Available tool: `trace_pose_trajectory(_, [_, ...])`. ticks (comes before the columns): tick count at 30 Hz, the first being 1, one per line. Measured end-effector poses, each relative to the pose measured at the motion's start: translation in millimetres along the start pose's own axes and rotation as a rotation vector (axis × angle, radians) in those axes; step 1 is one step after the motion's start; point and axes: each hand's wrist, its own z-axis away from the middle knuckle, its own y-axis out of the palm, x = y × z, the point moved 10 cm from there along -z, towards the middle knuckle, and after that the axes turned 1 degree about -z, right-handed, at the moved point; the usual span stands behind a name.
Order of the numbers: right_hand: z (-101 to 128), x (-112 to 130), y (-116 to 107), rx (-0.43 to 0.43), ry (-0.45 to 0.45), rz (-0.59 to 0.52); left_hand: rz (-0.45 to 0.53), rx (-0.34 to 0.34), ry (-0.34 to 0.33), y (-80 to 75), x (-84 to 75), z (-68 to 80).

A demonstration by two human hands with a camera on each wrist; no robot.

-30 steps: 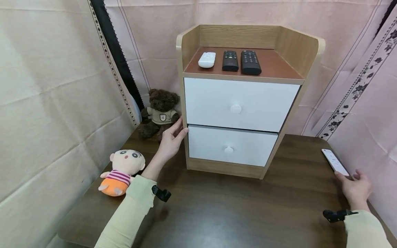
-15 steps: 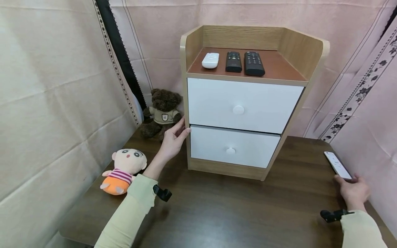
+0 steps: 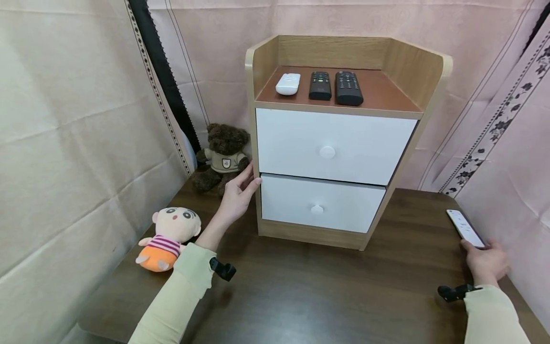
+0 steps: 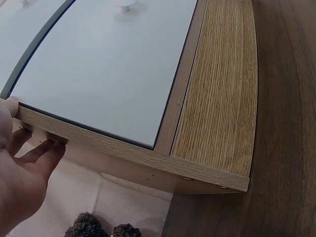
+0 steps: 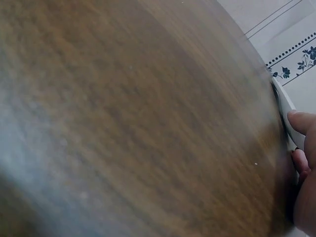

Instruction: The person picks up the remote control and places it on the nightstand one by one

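A small wooden cabinet [image 3: 399,138] with a white upper drawer [image 3: 301,143] and white lower drawer [image 3: 292,200] stands on the table. My left hand [image 3: 235,197] holds its left front edge, the thumb at the front and the bent fingers against the side panel [image 4: 123,165]. Far to the right, my right hand [image 3: 487,263] grips the near end of a slim white remote control [image 3: 465,228], thumb on top. In the right wrist view, only part of this remote [image 5: 286,106] shows at the table's edge. Both drawers look pushed in.
A white remote [image 3: 288,84] and two black remotes [image 3: 320,86] lie on the cabinet's brown top. A brown teddy bear [image 3: 225,155] sits left of the cabinet, behind my left hand. A doll in orange shorts [image 3: 169,239] lies near my left forearm. Curtains [image 3: 86,143] surround the table [image 3: 301,286].
My right hand has shifted slightly left, still holding the remote's near end. The left hand stays at the cabinet's edge. The head view sways a little.
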Motion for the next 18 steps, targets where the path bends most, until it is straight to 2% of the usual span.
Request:
trace_pose_trajectory(8, [1.1, -3.6, -0.5, -0.018, 0.015, 0.042, 0.007, -0.004, -0.004, -0.3, 0.9, 1.9])
trace_pose_trajectory(18, [2.0, -7.1, -4.3, -0.081, 0.076, -0.105, 0.023, -0.007, -0.034, 0.6, -0.6, -0.6])
